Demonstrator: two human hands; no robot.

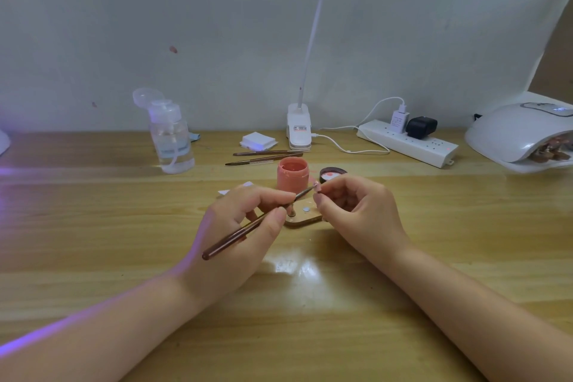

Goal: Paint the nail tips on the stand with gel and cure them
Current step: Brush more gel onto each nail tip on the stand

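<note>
My left hand [245, 226] grips a brown-handled gel brush [248, 228], its bristles reaching up and right to a small nail tip [316, 185]. My right hand [356, 208] pinches that nail tip's holder between thumb and fingers. Under both hands lies the wooden stand [305, 217] with a round metal disc on it and one peg holder beside my left fingers. An open pink gel jar [293, 174] stands just behind the stand, its lid [333, 175] lying to the right. A white curing lamp [524, 133] sits at the far right with painted tips inside.
Two spare brushes [266, 156] lie behind the jar. A clear pump bottle [172, 139] stands at the back left, white wipe pads [257, 140] and a desk lamp base [298, 129] at the back middle, a power strip [409, 143] with plugs and cables to the right.
</note>
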